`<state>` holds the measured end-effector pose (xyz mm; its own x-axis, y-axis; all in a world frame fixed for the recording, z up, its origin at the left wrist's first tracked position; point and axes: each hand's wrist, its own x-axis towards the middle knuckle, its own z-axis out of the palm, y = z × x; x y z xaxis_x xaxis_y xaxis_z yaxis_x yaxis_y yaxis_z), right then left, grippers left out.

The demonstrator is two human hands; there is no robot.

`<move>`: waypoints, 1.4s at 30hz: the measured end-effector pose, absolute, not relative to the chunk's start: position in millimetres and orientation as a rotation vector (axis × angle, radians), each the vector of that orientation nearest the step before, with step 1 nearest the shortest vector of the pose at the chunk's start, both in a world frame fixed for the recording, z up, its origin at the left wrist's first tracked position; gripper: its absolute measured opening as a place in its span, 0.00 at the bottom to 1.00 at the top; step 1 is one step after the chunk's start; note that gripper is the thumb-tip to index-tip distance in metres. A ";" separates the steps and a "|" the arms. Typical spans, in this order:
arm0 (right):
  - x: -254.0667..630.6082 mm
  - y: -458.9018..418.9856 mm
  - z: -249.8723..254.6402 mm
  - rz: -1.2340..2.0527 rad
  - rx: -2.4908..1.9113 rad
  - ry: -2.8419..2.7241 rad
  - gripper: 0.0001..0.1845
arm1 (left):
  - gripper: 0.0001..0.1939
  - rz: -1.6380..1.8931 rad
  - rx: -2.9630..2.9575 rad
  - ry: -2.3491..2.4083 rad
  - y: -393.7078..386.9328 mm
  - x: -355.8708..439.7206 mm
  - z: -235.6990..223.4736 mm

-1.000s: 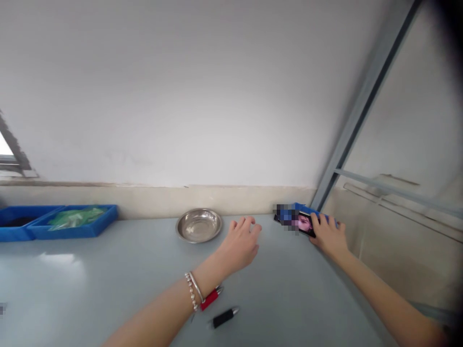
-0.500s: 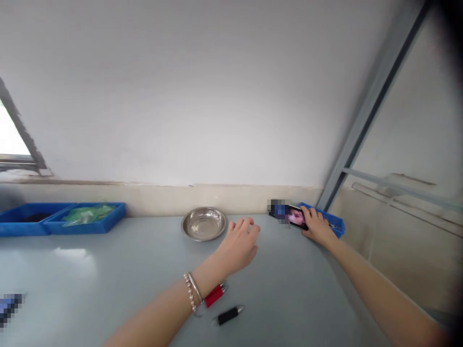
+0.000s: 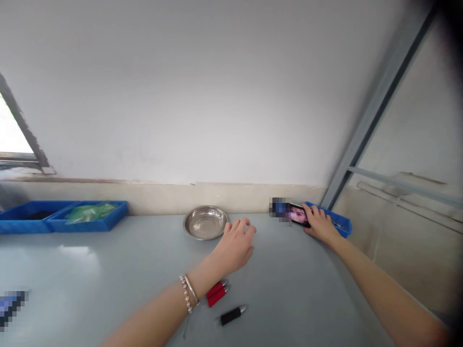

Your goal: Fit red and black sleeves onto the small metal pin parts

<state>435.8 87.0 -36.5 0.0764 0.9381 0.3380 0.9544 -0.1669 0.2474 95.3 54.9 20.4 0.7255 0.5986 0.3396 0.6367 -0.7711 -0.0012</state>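
My left hand [image 3: 237, 243], with bracelets at the wrist, hovers over the table just right of a round steel dish [image 3: 205, 223]. Its fingers are bent but apart, and nothing shows in them. At the far right, my right hand [image 3: 321, 224] has its fingers closed over the right end of a phone [image 3: 299, 215] with a lit screen. The phone is in front of a small blue tray [image 3: 343, 225]. Below my left wrist lie red pen grips [image 3: 216, 294] with silver tips, partly covered by the forearm. A black pen grip [image 3: 230, 315] with a silver tip lies nearer me.
Two blue trays stand at the back left; one tray [image 3: 104, 224] holds green plastic bags, the other tray [image 3: 21, 225] something dark. A blurred dark device [image 3: 11, 306] lies at the left edge. A wall backs the table [image 3: 119, 270], and a metal frame [image 3: 376, 111] rises at the right.
The view has shifted slightly. My left hand has drawn back a little to the left, showing more of the red pen grips. My right hand stays on the phone.
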 end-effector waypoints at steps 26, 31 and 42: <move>438.4 86.7 -47.9 -0.636 -2.321 -1.923 0.41 | 0.16 -0.588 -2.853 -1.315 33.1 7.6 11.5; 437.0 84.3 -45.5 -0.638 -2.306 -1.944 0.40 | 0.15 -0.612 -2.848 -1.368 30.3 -9.2 3.1; 430.7 79.2 -43.3 -0.662 -2.335 -1.866 0.39 | 0.15 -0.598 -2.823 -1.527 15.7 -29.4 0.8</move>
<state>430.7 79.2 -43.3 0.1647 0.9109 0.3784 0.9456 -0.2550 0.2021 -29.4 15.7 0.8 0.4972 0.8284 0.2582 0.7834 -0.5565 0.2769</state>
